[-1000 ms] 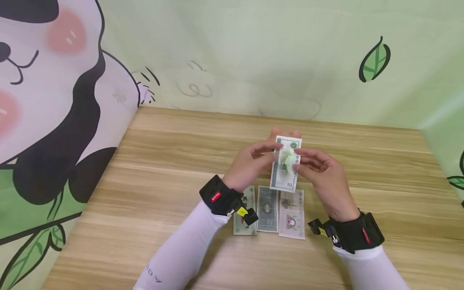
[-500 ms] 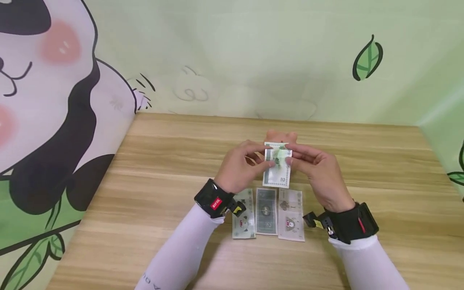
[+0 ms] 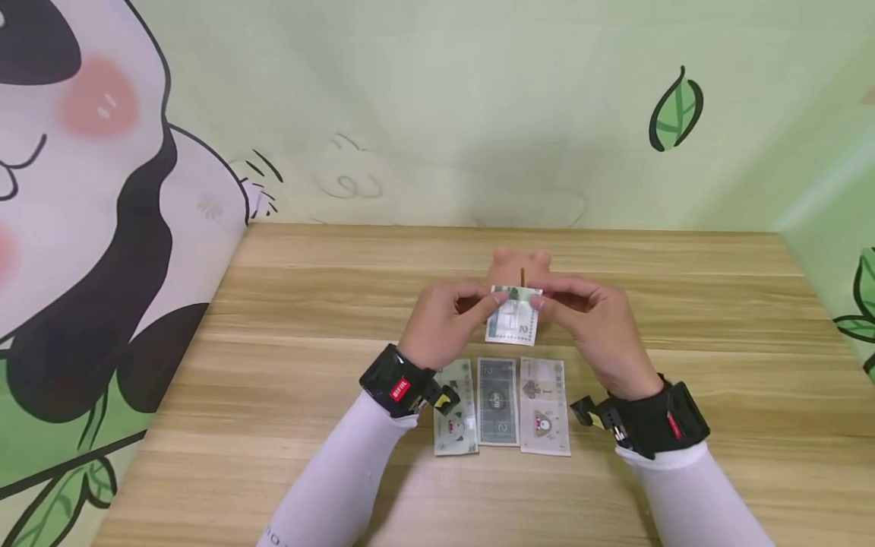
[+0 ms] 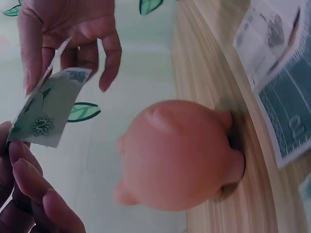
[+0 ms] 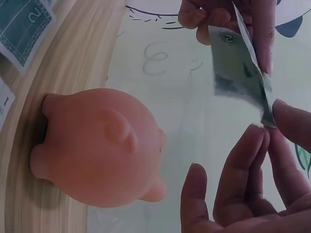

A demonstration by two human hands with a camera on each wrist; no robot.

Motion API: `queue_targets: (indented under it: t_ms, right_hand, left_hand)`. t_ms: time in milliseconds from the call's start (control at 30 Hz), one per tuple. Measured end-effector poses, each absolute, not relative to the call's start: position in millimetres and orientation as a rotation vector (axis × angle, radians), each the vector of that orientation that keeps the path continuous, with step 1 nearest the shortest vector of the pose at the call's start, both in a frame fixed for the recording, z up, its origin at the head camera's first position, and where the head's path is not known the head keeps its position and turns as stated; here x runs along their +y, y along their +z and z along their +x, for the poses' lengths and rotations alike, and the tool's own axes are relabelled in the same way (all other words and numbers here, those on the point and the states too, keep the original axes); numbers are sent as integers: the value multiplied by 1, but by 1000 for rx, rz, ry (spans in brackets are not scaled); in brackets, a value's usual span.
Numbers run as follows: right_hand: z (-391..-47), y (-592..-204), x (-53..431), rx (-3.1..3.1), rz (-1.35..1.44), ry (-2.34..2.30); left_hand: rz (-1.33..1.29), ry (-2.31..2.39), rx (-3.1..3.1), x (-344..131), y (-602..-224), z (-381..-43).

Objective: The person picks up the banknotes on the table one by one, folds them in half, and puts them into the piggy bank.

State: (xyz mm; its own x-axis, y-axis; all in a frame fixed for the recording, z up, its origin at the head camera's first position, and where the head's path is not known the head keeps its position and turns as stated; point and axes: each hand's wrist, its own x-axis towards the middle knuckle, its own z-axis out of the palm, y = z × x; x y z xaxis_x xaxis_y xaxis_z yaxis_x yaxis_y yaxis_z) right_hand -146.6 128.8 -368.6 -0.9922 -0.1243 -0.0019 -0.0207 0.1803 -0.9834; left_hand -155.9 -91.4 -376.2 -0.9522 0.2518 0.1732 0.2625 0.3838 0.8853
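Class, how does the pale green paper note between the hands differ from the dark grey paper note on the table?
The pale green paper note is held up by the left hand and right hand; the dark grey paper note lies on the wooden table. The pale note is folded over; the dark note is spread open. Both bear a printed 2.

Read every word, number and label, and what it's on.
"2": held white-green paper note
"2": dark grey paper note
"1": pale pink paper note
Too small or blurred: red label on black wristband; lettering on white left sleeve; leftmost green paper note; other notes' fine print.
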Motion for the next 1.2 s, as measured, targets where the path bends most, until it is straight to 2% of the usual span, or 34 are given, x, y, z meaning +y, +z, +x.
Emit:
queue_targets:
  t_ms: [633,1200]
  right_hand:
    - [-145,-370,125,2302,-129,-1900]
    - [-148,-369,127,2319,-157,-1923]
  left_hand:
    - [-445,-2147,-2531,-91,-381,-156]
    - [-361,-2222,-2427,-92,-380,-160]
